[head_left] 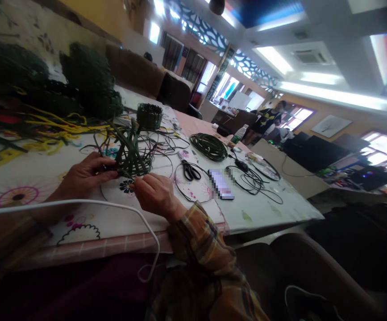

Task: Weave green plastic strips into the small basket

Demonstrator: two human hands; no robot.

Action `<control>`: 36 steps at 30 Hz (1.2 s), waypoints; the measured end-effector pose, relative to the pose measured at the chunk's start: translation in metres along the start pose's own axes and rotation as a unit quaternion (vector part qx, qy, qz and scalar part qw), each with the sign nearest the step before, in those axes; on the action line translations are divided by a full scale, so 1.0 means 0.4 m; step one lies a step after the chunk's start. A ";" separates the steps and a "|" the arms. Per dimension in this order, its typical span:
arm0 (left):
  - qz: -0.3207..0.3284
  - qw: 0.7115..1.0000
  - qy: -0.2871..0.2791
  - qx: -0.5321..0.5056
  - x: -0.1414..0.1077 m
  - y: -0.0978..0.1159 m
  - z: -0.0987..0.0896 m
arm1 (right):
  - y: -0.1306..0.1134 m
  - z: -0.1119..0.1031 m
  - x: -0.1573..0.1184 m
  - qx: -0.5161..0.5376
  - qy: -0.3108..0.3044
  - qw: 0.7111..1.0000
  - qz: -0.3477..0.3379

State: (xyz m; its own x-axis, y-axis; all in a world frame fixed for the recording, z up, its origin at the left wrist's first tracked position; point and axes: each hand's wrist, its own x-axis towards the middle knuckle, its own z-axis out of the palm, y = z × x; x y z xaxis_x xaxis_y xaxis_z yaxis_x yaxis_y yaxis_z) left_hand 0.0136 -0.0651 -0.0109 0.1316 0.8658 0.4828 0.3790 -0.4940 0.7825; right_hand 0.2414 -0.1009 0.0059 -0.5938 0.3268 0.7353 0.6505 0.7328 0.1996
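Note:
A partly woven basket (135, 161) of dark green strips sits on the flowered tablecloth, with long loose strips sticking up and out from it. From its left side, my left hand (88, 174) pinches the basket's edge between thumb and fingers. My right hand (156, 192) is closed at the basket's near right edge, its fingertips pressed together; whatever strip they may hold is too small to make out. Behind the weaving stands a small round woven basket (149, 116). Black-handled scissors (190, 170) lie to the right of my right hand.
A coil of green strip (209, 147), a phone (220, 183), black cables (251, 178) and a plastic bottle (239, 133) are to the right. Yellow strips (62, 128) and dark green bundles (86, 73) lie at left. A white cable (113, 202) crosses in front. A person (271, 118) is farther back.

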 end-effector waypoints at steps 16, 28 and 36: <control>0.008 0.998 0.038 0.042 -0.007 0.021 0.002 | 0.037 0.037 0.005 0.238 0.038 0.939 0.245; 0.046 0.996 0.046 0.059 -0.013 0.028 0.006 | 0.079 0.052 0.002 0.305 0.040 0.903 0.299; -0.016 0.997 0.068 0.026 -0.010 0.002 -0.007 | 0.059 0.045 0.006 0.311 0.058 0.913 0.256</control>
State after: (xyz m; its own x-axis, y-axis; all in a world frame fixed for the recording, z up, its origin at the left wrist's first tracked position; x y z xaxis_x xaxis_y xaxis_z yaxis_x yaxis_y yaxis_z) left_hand 0.0110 -0.0690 -0.0110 -0.0046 0.8607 0.5090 0.4280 -0.4583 0.7789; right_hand 0.2466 -0.0720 0.0008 -0.2096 0.6833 0.6994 0.4131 0.7102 -0.5700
